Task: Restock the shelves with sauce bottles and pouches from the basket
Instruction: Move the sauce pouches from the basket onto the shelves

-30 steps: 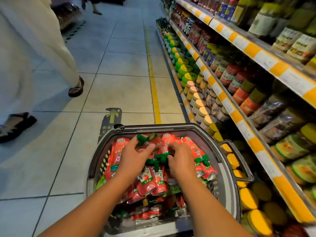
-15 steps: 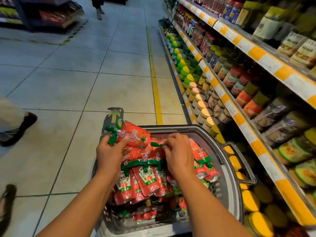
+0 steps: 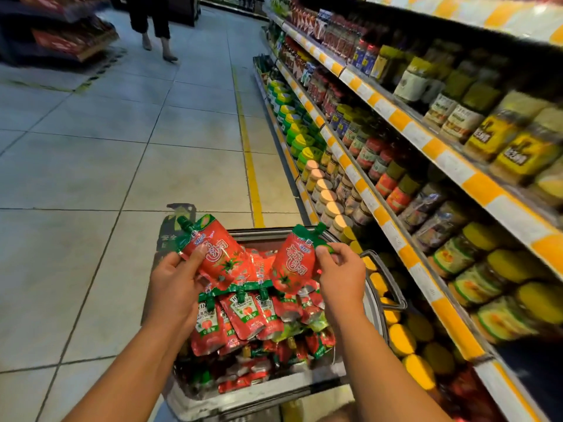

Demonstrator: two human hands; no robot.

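Nearest, the grey basket [image 3: 373,303] sits low in view, heaped with red sauce pouches [image 3: 243,318] with green tops. Compared with half a second ago, both hands are now raised above the heap, and each holds its own pouch; before, only the left had one lifted while the right was still down among the pile. The left hand [image 3: 173,280] grips the left pouch [image 3: 213,251] by its lower edge, thumb pressed on the front, its green spout tilted up to the left. The right hand [image 3: 342,269] pinches the right pouch [image 3: 294,258] at the green corner beside its cap. Both pouches are glossy red with a tomato picture and white lettering. Further right, the shelves [image 3: 393,117] carry jars [image 3: 327,197] and bottles behind yellow-and-white price strips. Far up the tiled aisle [image 3: 106,147], a person's legs [image 3: 155,28] now stand nearer the top centre.
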